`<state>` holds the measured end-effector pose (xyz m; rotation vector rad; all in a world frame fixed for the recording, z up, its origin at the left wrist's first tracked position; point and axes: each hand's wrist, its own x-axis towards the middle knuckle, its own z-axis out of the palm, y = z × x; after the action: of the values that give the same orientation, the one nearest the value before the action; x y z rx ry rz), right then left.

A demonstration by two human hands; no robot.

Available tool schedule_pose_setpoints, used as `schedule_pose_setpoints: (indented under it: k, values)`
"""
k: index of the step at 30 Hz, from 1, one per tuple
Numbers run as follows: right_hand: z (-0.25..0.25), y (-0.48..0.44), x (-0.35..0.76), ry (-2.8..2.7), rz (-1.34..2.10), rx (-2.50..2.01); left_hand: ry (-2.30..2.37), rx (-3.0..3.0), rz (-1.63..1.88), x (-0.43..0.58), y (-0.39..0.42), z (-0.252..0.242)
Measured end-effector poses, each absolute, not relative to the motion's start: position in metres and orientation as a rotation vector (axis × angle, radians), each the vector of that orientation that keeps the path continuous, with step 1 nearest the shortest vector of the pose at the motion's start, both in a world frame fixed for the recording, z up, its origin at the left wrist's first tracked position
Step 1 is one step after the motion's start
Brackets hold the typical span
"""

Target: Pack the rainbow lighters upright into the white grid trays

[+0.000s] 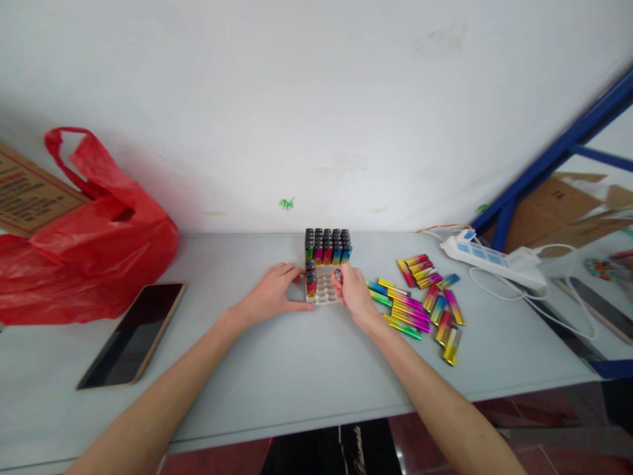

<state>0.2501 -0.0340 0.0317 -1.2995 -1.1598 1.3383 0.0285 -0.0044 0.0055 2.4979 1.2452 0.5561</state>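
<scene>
A pale tray with rows of round holes sits on the table in front of me. Upright lighters with black tops and colourful bodies fill its back rows, and several more stand along its left column. My left hand grips the tray's left side, thumb at the front corner and fingers farther back. Over the tray's right part is my right hand, closed around a lighter. Only that lighter's top end shows; the fingers cover the rest.
Loose shiny lighters lie scattered to the right. Beyond them are a white power strip with cables and a blue metal frame. At left, a phone lies beside a red plastic bag. A white wall closes off the back.
</scene>
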Motion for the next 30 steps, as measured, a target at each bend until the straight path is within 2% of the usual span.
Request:
schedule_pose_setpoints:
  k: [7, 15, 20, 26, 30]
  values:
    - [0.034, -0.03, 0.252, -1.096, 1.414, -1.296, 1.246, 2.495, 0.548, 0.028, -0.004, 0.007]
    - [0.029, -0.03, 0.254, -1.245, 1.315, -1.268, 1.239, 2.494, 0.538, 0.027, -0.003, 0.006]
    - [0.025, -0.028, 0.258, -1.271, 1.18, -1.333, 1.241, 2.508, 0.532, 0.028, -0.003, 0.006]
    - [0.035, -0.036, 0.27, -1.561, 1.052, -1.144, 1.234, 2.514, 0.536, 0.029, -0.006, 0.01]
    - [0.045, -0.043, 0.275, -1.792, 0.787, -1.105, 1.208, 2.501, 0.539, 0.028, -0.004, 0.008]
